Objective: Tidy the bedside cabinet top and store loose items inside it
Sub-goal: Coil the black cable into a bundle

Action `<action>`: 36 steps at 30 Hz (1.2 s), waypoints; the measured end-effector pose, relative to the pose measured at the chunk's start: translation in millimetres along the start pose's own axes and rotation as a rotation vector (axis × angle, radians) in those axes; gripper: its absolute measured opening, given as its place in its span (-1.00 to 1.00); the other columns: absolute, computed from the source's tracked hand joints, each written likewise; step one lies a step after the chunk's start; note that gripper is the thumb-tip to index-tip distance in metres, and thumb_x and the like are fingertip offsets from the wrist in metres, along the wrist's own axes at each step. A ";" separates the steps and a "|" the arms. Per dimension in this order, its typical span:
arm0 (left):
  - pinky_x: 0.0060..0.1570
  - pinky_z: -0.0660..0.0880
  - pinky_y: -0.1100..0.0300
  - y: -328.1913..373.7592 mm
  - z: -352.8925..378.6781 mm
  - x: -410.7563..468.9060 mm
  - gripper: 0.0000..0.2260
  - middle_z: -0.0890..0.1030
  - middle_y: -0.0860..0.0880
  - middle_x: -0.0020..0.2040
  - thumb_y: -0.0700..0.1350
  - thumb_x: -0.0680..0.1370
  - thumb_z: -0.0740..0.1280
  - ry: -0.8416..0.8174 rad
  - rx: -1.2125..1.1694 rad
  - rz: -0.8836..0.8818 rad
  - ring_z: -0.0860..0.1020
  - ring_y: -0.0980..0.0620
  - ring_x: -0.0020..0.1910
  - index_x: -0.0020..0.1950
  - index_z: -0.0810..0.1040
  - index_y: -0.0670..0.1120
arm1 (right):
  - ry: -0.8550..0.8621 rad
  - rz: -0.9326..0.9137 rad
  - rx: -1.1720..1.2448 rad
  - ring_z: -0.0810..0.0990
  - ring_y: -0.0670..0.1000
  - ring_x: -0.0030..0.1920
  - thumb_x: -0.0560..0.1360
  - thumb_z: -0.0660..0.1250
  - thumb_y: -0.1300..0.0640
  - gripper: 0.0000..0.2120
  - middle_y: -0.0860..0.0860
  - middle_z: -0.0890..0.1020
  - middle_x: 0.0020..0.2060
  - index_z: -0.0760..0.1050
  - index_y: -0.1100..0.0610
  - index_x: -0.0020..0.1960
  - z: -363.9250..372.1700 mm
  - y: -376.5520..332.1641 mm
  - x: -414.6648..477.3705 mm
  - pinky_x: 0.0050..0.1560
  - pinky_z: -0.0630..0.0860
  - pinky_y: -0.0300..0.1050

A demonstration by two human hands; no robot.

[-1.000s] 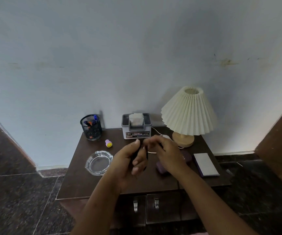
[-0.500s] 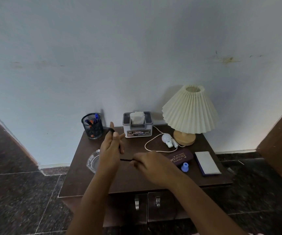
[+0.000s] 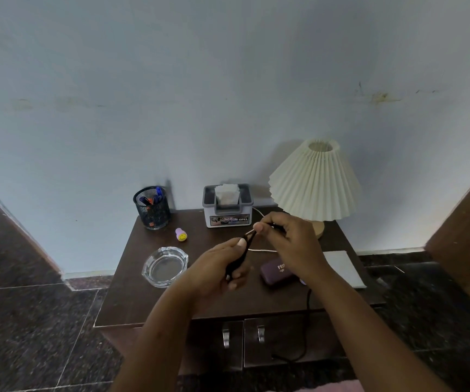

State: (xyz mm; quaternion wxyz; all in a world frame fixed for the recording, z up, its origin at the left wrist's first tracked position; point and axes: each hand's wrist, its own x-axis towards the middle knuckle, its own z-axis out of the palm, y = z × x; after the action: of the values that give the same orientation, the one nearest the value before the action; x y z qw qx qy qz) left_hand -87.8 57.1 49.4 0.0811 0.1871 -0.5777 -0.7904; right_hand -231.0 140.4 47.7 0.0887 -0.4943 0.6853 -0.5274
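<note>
Above the dark wooden bedside cabinet [image 3: 131, 301] both hands hold a black cable [image 3: 308, 304]. My left hand [image 3: 216, 273] grips a coiled bundle of it. My right hand [image 3: 287, 244] pinches a strand stretched up from the bundle. The cable's loose end hangs over the cabinet's front edge, in front of the right door [image 3: 290, 340]. On the top lie a purple glasses case [image 3: 276, 271], a glass ashtray [image 3: 165, 266], a small smiley stamp [image 3: 181, 234] and a white cord [image 3: 262, 250].
A mesh pen holder [image 3: 152, 207], a grey tissue box [image 3: 227, 206] and a pleated lamp [image 3: 314, 182] stand along the wall. A grey notebook [image 3: 344, 268] lies at the right edge. Two doors with metal handles [image 3: 226, 336] are shut below.
My left hand has dropped from the pen holder side towards the middle. My right hand has risen towards the tissue box, pulling the strand of black cable up, and now hides the white plug.
</note>
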 end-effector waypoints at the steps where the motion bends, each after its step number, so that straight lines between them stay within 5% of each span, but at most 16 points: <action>1: -0.18 0.40 0.23 1.1 0.5 -1.2 -0.75 0.30 0.02 -0.54 -0.10 0.63 0.04 -0.045 -0.047 -0.022 0.23 0.14 -0.65 0.13 0.43 -0.19 | -0.003 0.018 0.013 0.53 -0.12 -0.32 0.49 0.35 0.02 -0.87 -0.11 0.58 -0.39 0.57 -0.01 -0.22 1.8 0.6 -0.1 -0.27 0.43 -0.23; 5: 0.04 0.56 0.13 5.0 -2.7 -7.3 -0.63 0.24 0.06 -0.58 -0.06 0.60 0.07 -0.125 -0.184 -0.075 0.16 0.22 -0.69 0.32 0.46 -0.15 | 0.016 0.105 0.144 0.58 -0.23 -0.31 0.50 0.35 0.05 -0.83 -0.18 0.61 -0.40 0.54 -0.06 -0.27 13.6 -4.8 -0.8 -0.25 0.45 -0.41; 9: -0.10 0.59 0.17 6.8 -8.0 -12.0 -0.59 0.25 0.07 -0.61 -0.04 0.55 0.10 -0.166 -0.290 -0.115 0.17 0.23 -0.73 0.34 0.44 -0.17 | -0.041 0.239 0.262 0.68 0.03 -0.10 0.51 0.32 -0.02 -0.80 0.05 0.68 -0.25 0.56 0.01 -0.25 17.8 -5.6 -0.6 -0.02 0.54 -0.13; 12: -0.13 0.60 0.18 7.9 -10.3 -14.0 -0.61 0.25 0.07 -0.62 -0.02 0.55 0.11 -0.177 -0.285 -0.118 0.17 0.23 -0.74 0.28 0.51 -0.16 | -0.083 0.296 0.372 0.69 0.12 -0.06 0.52 0.31 0.00 -0.77 0.17 0.67 -0.21 0.55 0.10 -0.24 17.1 -4.9 0.2 0.04 0.53 -0.10; 17: -0.13 0.60 0.16 9.5 -8.3 -13.4 -0.60 0.22 0.08 -0.63 -0.04 0.60 0.05 -0.132 -0.244 -0.092 0.15 0.22 -0.74 0.24 0.51 -0.24 | -0.110 0.365 0.398 0.52 -0.27 -0.39 0.53 0.29 -0.03 -0.72 -0.16 0.57 -0.46 0.55 0.06 -0.30 18.4 -2.3 -0.3 -0.32 0.39 -0.45; 22: -0.10 0.60 0.17 10.0 -7.5 -10.4 -0.57 0.22 0.07 -0.63 -0.01 0.53 0.11 -0.052 -0.325 -0.020 0.15 0.21 -0.74 0.24 0.49 -0.25 | -0.190 0.449 0.474 0.47 -0.30 -0.50 0.54 0.30 0.10 -0.87 -0.24 0.57 -0.50 0.63 0.05 -0.07 23.6 2.1 -0.7 -0.53 0.30 -0.51; 26: -0.14 0.60 0.21 8.0 -5.5 -8.9 -0.60 0.25 0.05 -0.62 -0.04 0.54 0.11 -0.048 -0.457 0.077 0.19 0.20 -0.74 0.26 0.49 -0.22 | -0.201 0.404 0.445 0.40 -0.24 -0.57 0.60 0.18 0.06 -0.75 -0.13 0.50 -0.57 0.56 0.19 -0.01 31.4 -2.2 -5.7 -0.54 0.30 -0.46; 31: -0.07 0.58 0.22 9.3 -5.0 1.4 -0.70 0.34 0.03 -0.59 -0.08 0.63 0.03 0.277 -0.559 0.354 0.24 0.16 -0.71 0.16 0.50 -0.14 | -0.378 0.270 0.263 0.34 -0.09 -0.39 0.62 0.14 0.11 -0.72 0.12 0.45 -0.34 0.51 0.23 -0.15 53.3 -6.8 -13.5 -0.28 0.29 -0.13; 36: -0.22 0.45 0.24 7.7 -21.0 5.0 -0.79 0.52 0.02 -0.50 -0.11 0.65 0.05 0.648 -0.415 0.528 0.52 0.11 -0.52 -0.12 0.39 -0.07 | -0.584 0.100 -0.045 0.36 -0.19 -0.39 0.60 0.18 0.03 -0.65 -0.10 0.42 -0.43 0.36 -0.05 -0.37 59.4 -7.4 -15.6 -0.27 0.28 -0.21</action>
State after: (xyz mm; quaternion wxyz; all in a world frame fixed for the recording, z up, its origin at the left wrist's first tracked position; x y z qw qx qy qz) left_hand -84.8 34.3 50.1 0.4917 0.2508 -0.3800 -0.7423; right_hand -180.7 115.0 22.0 0.2971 -0.5927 0.6656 -0.3426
